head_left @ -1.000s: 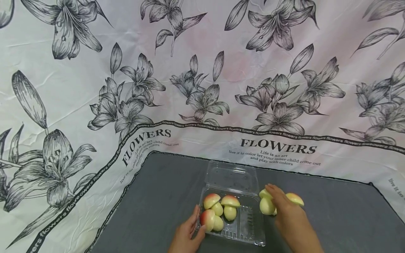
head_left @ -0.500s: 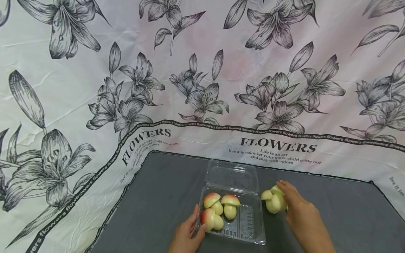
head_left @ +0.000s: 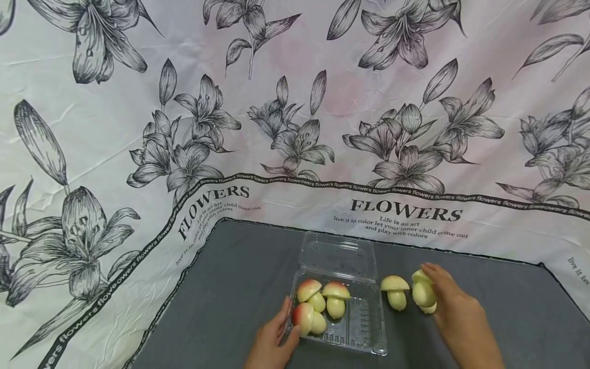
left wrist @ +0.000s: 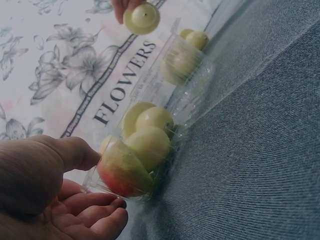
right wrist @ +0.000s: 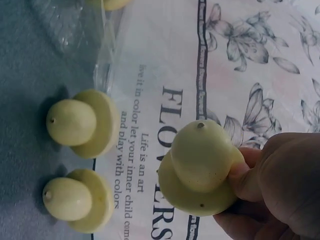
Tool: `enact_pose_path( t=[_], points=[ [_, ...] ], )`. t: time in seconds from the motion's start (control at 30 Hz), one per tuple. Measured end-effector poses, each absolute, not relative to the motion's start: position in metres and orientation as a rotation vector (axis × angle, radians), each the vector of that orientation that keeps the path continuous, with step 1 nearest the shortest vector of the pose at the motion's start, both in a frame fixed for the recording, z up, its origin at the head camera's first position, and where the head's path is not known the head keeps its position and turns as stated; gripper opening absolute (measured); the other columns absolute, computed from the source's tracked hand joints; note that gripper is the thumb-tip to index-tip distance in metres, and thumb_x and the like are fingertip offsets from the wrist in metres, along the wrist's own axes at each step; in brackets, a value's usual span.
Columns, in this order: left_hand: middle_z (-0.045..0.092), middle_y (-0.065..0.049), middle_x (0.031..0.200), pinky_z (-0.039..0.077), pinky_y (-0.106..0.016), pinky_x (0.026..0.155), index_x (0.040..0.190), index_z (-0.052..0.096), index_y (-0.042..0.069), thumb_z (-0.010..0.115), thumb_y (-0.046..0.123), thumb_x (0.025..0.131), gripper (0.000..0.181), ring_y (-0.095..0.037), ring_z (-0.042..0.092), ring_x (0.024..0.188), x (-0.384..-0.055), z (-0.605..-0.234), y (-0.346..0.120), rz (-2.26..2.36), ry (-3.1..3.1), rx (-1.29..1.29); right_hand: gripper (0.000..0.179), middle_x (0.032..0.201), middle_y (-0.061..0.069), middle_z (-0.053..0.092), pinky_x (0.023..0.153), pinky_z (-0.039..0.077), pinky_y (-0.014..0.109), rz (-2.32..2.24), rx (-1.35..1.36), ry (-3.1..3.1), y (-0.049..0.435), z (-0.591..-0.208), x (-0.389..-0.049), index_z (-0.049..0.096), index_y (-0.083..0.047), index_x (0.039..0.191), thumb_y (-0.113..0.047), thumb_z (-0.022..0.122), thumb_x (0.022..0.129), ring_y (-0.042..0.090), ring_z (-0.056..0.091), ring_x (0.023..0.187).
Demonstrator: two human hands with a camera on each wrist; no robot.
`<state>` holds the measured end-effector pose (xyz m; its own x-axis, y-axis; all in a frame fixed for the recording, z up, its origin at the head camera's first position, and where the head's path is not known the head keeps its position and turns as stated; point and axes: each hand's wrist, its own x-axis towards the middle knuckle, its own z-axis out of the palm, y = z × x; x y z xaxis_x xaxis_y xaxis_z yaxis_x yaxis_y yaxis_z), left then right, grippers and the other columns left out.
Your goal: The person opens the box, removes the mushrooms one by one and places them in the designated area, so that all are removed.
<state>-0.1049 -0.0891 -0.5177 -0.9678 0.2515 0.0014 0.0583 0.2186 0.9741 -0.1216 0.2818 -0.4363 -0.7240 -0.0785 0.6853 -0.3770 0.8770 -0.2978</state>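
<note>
Clear plastic box (head_left: 366,318) on grey bench (head_left: 230,287); open lid (head_left: 338,256) lying beyond box. Left hand (head_left: 273,338) pinching box's left edge between thumb and fingers. Three red-and-yellow mushroom shapes (head_left: 336,298) inside, in left part of box. Right of box, right hand (head_left: 461,310) grasping yellow mushroom (right wrist: 200,155), lifted above bench. Two more mushrooms (right wrist: 77,200) on bench, also right of box. Behind box, flower-printed white cloth (head_left: 332,97).

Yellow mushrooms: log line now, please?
left hand: grips clear plastic box; inside: three red-yellow mushrooms; right hand: holds yellow mushroom; grey table: two mushrooms
</note>
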Motion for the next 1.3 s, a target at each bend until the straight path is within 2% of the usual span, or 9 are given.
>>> enact_pose_path(
  t=[0.13,0.27,0.4,0.5,0.63,0.77,1.0,1.17,1.3],
  points=[
    [0.036,-0.031,0.163,0.048,-0.053,0.112,0.162,0.03,-0.009,0.065,0.028,0.108,0.073,-0.047,0.039,0.148,-0.105,-0.517,-0.089,1.843,2.326,0.292,0.062,0.132,0.02,0.07,0.071,0.053,0.063,0.546,0.307,-2.324,0.289,-0.437,-0.121,0.067,-0.003,0.137,0.024,0.07,0.082,0.051,0.072,0.087],
    [0.035,-0.031,0.163,0.047,-0.054,0.112,0.162,0.03,-0.009,0.065,0.028,0.108,0.073,-0.047,0.038,0.149,-0.105,-0.517,-0.089,1.847,2.314,0.277,0.065,0.134,0.021,0.069,0.063,0.054,0.066,0.548,0.278,-2.346,0.294,-0.436,-0.119,0.066,-0.004,0.137,0.026,0.068,0.08,0.05,0.071,0.075],
    [0.036,-0.031,0.163,0.047,-0.054,0.112,0.161,0.031,-0.009,0.065,0.027,0.108,0.073,-0.047,0.039,0.149,-0.105,-0.518,-0.089,1.847,2.319,0.284,0.067,0.136,0.021,0.068,0.065,0.055,0.069,0.559,0.228,-2.388,0.299,-0.435,-0.116,0.065,-0.004,0.138,0.027,0.067,0.078,0.053,0.071,0.079],
    [0.036,-0.031,0.163,0.047,-0.053,0.112,0.161,0.031,-0.01,0.064,0.027,0.108,0.073,-0.047,0.039,0.148,-0.105,-0.518,-0.089,1.842,2.331,0.296,0.062,0.135,0.023,0.068,0.061,0.054,0.069,0.547,0.192,-2.41,0.303,-0.435,-0.115,0.065,-0.003,0.137,0.025,0.067,0.082,0.052,0.07,0.077],
    [0.036,-0.03,0.163,0.048,-0.053,0.112,0.161,0.031,-0.009,0.065,0.027,0.108,0.073,-0.046,0.04,0.148,-0.106,-0.52,-0.089,1.843,2.339,0.291,0.063,0.135,0.023,0.068,0.055,0.052,0.068,0.535,0.168,-2.42,0.311,-0.436,-0.115,0.065,-0.003,0.136,0.026,0.068,0.08,0.051,0.068,0.069],
    [0.036,-0.03,0.163,0.048,-0.053,0.111,0.161,0.032,-0.008,0.066,0.027,0.108,0.073,-0.046,0.04,0.149,-0.107,-0.521,-0.088,1.851,2.33,0.271,0.07,0.133,0.022,0.069,0.056,0.051,0.069,0.539,0.171,-2.397,0.319,-0.439,-0.116,0.066,-0.004,0.135,0.029,0.067,0.073,0.053,0.069,0.075],
    [0.036,-0.03,0.163,0.048,-0.053,0.112,0.161,0.032,-0.008,0.066,0.027,0.107,0.073,-0.046,0.039,0.149,-0.106,-0.519,-0.088,1.851,2.331,0.266,0.066,0.133,0.021,0.069,0.063,0.052,0.072,0.523,0.117,-2.439,0.332,-0.444,-0.114,0.065,-0.003,0.137,0.026,0.067,0.077,0.051,0.07,0.094],
    [0.036,-0.029,0.163,0.047,-0.052,0.113,0.161,0.032,-0.008,0.066,0.029,0.107,0.074,-0.045,0.038,0.149,-0.105,-0.518,-0.088,1.848,2.333,0.269,0.065,0.135,0.025,0.067,0.063,0.052,0.072,0.523,0.06,-2.539,0.337,-0.445,-0.113,0.062,-0.001,0.139,0.024,0.067,0.079,0.053,0.07,0.097],
    [0.037,-0.031,0.162,0.047,-0.053,0.113,0.161,0.031,-0.01,0.065,0.028,0.108,0.074,-0.047,0.038,0.148,-0.105,-0.517,-0.089,1.851,2.337,0.298,0.061,0.135,0.028,0.065,0.061,0.052,0.071,0.523,0.019,-2.581,0.341,-0.446,-0.113,0.061,-0.001,0.14,0.021,0.067,0.083,0.057,0.069,0.09]
  ],
)
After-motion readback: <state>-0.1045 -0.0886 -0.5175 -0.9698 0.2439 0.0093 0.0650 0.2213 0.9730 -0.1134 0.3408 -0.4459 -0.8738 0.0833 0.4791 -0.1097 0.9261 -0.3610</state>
